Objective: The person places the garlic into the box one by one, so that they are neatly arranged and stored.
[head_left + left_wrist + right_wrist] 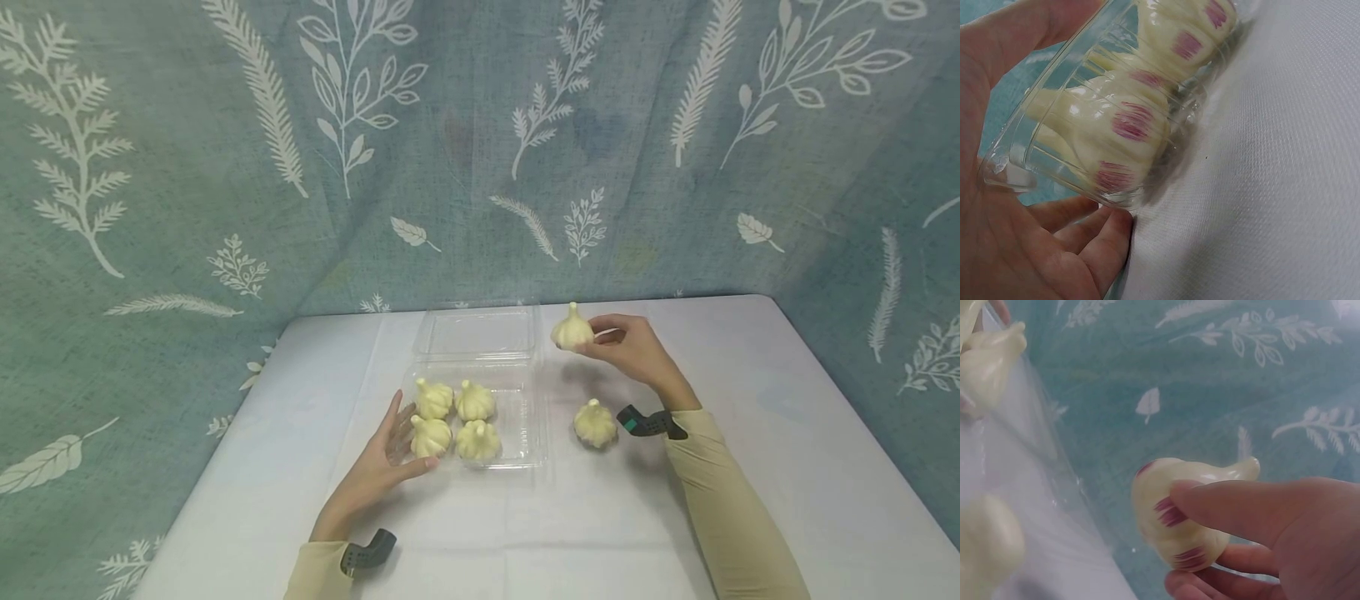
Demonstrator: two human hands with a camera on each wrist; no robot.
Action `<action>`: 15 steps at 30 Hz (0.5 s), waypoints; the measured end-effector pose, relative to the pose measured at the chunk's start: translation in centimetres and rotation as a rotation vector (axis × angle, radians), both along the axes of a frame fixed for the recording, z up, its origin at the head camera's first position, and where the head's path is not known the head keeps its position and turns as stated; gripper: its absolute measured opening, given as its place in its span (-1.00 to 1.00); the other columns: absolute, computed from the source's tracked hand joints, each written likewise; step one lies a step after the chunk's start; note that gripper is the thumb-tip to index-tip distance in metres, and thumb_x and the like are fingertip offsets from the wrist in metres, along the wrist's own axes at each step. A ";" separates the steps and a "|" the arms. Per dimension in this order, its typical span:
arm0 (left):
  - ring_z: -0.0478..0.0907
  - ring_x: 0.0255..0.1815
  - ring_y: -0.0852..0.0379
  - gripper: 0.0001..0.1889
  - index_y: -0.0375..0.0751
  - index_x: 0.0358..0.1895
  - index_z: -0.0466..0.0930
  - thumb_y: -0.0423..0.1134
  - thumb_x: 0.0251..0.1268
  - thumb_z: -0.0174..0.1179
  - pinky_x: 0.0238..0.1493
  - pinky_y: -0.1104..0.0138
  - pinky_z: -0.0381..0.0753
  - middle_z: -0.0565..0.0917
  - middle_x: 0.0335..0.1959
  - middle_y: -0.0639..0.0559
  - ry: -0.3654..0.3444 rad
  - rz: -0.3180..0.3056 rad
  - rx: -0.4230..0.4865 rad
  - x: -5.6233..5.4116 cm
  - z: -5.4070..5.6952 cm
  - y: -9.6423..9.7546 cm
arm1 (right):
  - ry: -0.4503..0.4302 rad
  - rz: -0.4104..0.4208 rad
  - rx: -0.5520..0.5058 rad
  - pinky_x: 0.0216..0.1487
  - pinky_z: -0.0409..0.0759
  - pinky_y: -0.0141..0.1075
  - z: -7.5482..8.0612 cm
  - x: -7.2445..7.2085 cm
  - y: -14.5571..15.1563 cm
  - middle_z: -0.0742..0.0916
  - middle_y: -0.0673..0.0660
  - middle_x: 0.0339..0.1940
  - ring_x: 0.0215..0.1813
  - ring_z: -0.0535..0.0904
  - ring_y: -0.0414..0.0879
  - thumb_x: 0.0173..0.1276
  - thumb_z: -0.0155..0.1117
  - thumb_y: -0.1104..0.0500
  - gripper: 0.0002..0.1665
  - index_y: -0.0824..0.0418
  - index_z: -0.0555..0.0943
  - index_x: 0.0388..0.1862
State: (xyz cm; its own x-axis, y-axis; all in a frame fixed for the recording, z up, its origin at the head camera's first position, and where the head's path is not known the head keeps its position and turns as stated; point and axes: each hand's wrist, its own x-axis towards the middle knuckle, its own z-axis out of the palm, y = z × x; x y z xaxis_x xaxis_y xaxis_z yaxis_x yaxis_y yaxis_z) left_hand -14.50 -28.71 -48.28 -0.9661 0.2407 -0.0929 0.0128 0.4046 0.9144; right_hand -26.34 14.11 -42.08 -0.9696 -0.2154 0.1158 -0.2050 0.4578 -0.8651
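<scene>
My right hand (622, 337) pinches a cream garlic bulb (572, 330) with purple streaks and holds it above the white table (750, 467), just right of the tray's open lid (477, 332); in the right wrist view the held bulb (1188, 515) sits between thumb and fingers. A clear plastic clamshell tray (517, 417) holds several garlic bulbs (454, 420). My left hand (386, 462) rests with straight fingers against the tray's left wall (1079, 150). One more loose bulb (595, 423) lies on the table right of the tray.
A teal cloth with white leaf prints (450, 150) hangs close behind and around the table. The table's left edge (217, 467) runs near my left arm.
</scene>
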 end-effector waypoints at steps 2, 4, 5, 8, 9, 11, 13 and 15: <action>-0.06 0.70 -0.40 0.30 0.17 0.70 -0.48 -0.12 0.23 0.49 0.66 -0.12 0.10 -0.12 0.74 -0.27 -0.001 0.002 -0.002 0.0 0.0 0.0 | -0.004 0.004 0.004 0.11 0.80 -0.04 0.3 0.2 -0.2 0.72 0.30 0.25 0.14 0.74 0.19 0.29 0.54 0.02 -0.37 0.30 0.64 0.26; -0.06 0.70 -0.40 0.30 0.17 0.70 -0.48 -0.12 0.23 0.49 0.66 -0.12 0.10 -0.12 0.74 -0.27 0.000 0.003 -0.001 0.0 -0.1 0.0 | -0.006 0.005 0.007 0.10 0.79 -0.05 0.5 0.4 -0.5 0.72 0.28 0.24 0.13 0.75 0.17 0.28 0.54 0.02 -0.36 0.29 0.64 0.26; -0.06 0.70 -0.40 0.30 0.17 0.70 -0.48 -0.12 0.23 0.49 0.66 -0.12 0.10 -0.12 0.74 -0.27 0.001 0.003 0.000 0.0 -0.1 0.0 | -0.004 0.008 0.007 0.10 0.80 -0.05 0.7 0.5 -0.6 0.72 0.28 0.24 0.12 0.75 0.17 0.28 0.54 0.02 -0.37 0.29 0.64 0.26; -0.06 0.70 -0.41 0.29 0.16 0.71 -0.47 -0.13 0.23 0.49 0.66 -0.13 0.10 -0.11 0.74 -0.27 0.005 0.003 0.007 0.1 -0.1 -0.1 | 0.002 0.023 -0.008 0.08 0.80 -0.07 1.1 0.9 -1.0 0.74 0.28 0.21 0.09 0.76 0.16 0.27 0.55 0.06 -0.38 0.29 0.65 0.24; -0.06 0.70 -0.40 0.29 0.15 0.71 -0.47 -0.14 0.23 0.49 0.66 -0.13 0.10 -0.11 0.74 -0.27 0.005 0.003 0.009 0.1 -0.1 -0.1 | 0.003 0.027 -0.013 0.07 0.81 -0.08 1.2 1.0 -1.1 0.74 0.29 0.20 0.08 0.77 0.16 0.26 0.55 0.06 -0.39 0.29 0.65 0.24; -0.05 0.70 -0.40 0.29 0.16 0.70 -0.47 -0.13 0.23 0.49 0.66 -0.13 0.10 -0.11 0.74 -0.27 0.004 0.002 0.011 0.1 0.0 -0.1 | 0.007 0.040 -0.020 0.03 0.81 -0.12 1.4 1.2 -1.5 0.76 0.29 0.16 0.06 0.77 0.15 0.26 0.56 0.08 -0.40 0.29 0.66 0.23; -0.05 0.70 -0.40 0.29 0.18 0.70 -0.47 -0.13 0.23 0.49 0.66 -0.13 0.10 -0.11 0.74 -0.27 0.002 0.003 0.009 0.2 0.0 0.0 | 0.009 0.050 -0.021 -0.01 0.81 -0.18 1.5 1.3 -1.8 0.77 0.29 0.12 0.04 0.78 0.13 0.25 0.56 0.07 -0.41 0.28 0.66 0.21; -0.05 0.70 -0.40 0.29 0.20 0.70 -0.47 -0.12 0.23 0.49 0.67 -0.13 0.10 -0.11 0.74 -0.26 -0.001 0.002 0.008 0.2 0.0 0.0 | 0.013 0.061 -0.021 -0.03 0.81 -0.21 1.5 1.5 -2.1 0.78 0.28 0.10 0.02 0.78 0.11 0.25 0.57 0.07 -0.42 0.27 0.67 0.20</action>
